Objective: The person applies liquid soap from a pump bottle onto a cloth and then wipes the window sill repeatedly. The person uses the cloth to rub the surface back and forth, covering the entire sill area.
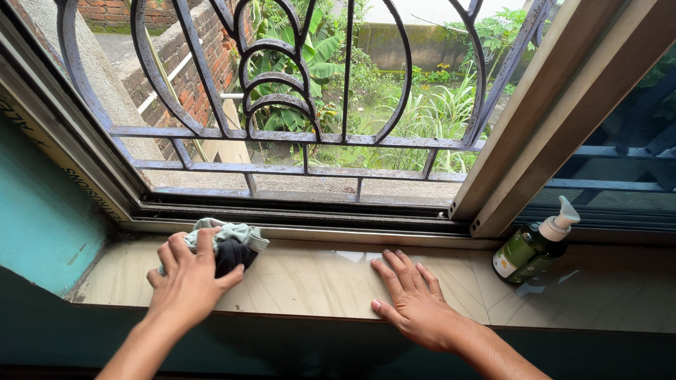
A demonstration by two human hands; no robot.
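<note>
On the marble window sill [317,281], a crumpled cloth [229,243], pale green with a dark fold, sits near the sill's left end, pinned under the left hand [189,278], whose fingers curl down over it. To the cloth's right, the right hand [415,299] rests flat on the stone, fingers slightly spread, holding nothing. The sill looks glossy; how much is wiped cannot be judged. Farther right lies a green pump bottle [531,246]. Behind stand a sliding window frame [542,112], iron grille [282,105] and garden.
</note>
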